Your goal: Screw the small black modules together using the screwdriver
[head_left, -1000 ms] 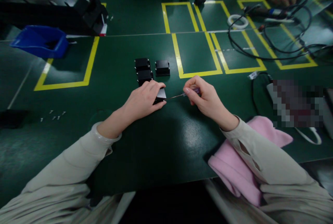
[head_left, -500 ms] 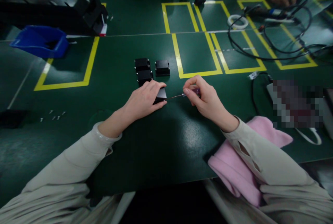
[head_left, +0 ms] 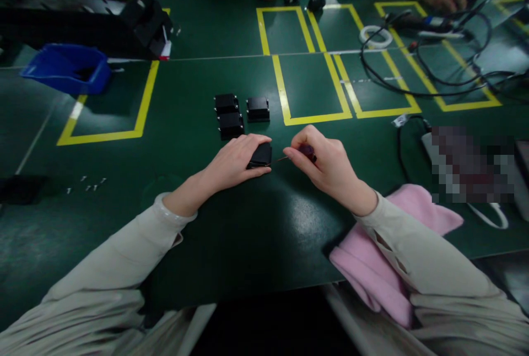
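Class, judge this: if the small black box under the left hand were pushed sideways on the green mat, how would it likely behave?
The black box looks squat and flat-bottomed, so it would probably slide, not roll or tip. It seems rigid, likely light, since the left hand alone steadies it.

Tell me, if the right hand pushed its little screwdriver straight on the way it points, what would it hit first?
Most likely the small black box under the left hand; the tip looks nearly touching.

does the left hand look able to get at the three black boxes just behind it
Probably yes: the three black boxes sit on bare table just beyond the left hand, nothing between, though that hand now holds a black box.
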`<state>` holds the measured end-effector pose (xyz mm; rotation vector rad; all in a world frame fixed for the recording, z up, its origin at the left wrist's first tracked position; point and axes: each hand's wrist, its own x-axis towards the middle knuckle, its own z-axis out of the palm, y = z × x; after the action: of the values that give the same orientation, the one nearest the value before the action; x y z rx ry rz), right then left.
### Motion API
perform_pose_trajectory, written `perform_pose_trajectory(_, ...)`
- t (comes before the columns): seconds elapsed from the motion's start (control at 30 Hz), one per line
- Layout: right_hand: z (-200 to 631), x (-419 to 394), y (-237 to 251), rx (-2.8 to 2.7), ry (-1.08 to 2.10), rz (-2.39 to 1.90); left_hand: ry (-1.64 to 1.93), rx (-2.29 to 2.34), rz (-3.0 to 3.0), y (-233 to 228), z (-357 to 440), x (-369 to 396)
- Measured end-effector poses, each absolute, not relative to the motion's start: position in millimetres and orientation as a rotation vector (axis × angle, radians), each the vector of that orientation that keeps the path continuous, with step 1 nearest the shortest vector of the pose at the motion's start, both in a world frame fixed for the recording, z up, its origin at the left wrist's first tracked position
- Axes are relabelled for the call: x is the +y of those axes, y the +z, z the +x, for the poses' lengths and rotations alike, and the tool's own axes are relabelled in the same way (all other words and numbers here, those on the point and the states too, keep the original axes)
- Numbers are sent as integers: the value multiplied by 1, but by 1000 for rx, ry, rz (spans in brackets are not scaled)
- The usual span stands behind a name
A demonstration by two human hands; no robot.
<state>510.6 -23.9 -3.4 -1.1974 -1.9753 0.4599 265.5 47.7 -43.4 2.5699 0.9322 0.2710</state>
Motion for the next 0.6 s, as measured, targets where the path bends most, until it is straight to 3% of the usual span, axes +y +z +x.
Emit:
perform_pose_trajectory(0.4, 484, -10, 46, -2378, 462, -1347, 317, 927, 2602, -37, 266, 40)
perform_pose_trajectory(0.6, 467, 6, 48, -2458, 377, -1268, 249, 837, 2502, -35, 262, 42)
